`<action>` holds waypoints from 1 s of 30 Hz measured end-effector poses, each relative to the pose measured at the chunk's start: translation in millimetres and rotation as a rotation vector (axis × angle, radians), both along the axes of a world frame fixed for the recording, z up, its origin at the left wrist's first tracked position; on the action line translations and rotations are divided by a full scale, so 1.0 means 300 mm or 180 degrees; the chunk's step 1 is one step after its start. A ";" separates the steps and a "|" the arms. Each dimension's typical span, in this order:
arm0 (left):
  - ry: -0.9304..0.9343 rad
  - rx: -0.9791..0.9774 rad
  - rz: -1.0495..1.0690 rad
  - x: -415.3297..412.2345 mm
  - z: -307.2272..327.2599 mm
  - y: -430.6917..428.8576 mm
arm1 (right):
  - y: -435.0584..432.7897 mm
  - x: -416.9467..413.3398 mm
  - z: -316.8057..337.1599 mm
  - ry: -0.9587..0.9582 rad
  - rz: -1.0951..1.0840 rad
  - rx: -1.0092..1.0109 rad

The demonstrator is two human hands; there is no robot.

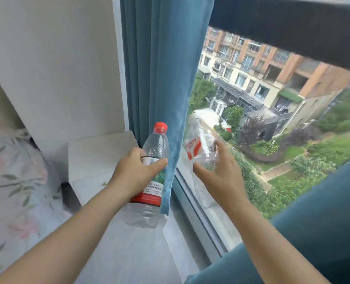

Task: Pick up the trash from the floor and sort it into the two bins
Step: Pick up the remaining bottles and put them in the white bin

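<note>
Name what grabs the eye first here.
Two plastic bottles, mid-frame: the left hand grips a red-capped bottle by the blue curtain, and the right hand holds a second bottle against the window. Beyond it, apartment blocks and gardens fill the right side.

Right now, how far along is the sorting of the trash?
Done: nothing visible; no bins are in view. In hand: the left hand grips a red-cap bottle, and the right hand holds a clear bottle by the window. Left: carry both to the bins and sort them.
</note>
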State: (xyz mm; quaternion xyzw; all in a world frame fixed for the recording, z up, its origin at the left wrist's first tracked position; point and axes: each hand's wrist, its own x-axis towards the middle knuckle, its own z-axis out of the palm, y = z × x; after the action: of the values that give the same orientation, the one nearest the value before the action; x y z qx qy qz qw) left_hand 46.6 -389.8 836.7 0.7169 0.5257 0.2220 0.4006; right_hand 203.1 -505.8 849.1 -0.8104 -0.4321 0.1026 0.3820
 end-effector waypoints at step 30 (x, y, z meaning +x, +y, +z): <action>-0.3119 0.0640 -0.3928 0.070 1.351 -1.247 | -1.453 -0.596 1.212 -0.1730 -0.2763 0.2763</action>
State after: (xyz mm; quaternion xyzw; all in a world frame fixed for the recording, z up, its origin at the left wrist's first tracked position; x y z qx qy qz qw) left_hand 67.6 -763.9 1241.9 0.7322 -0.2252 0.2964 0.5704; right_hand 24.4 -941.8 1212.7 -0.6806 -0.1499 -0.4512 0.5574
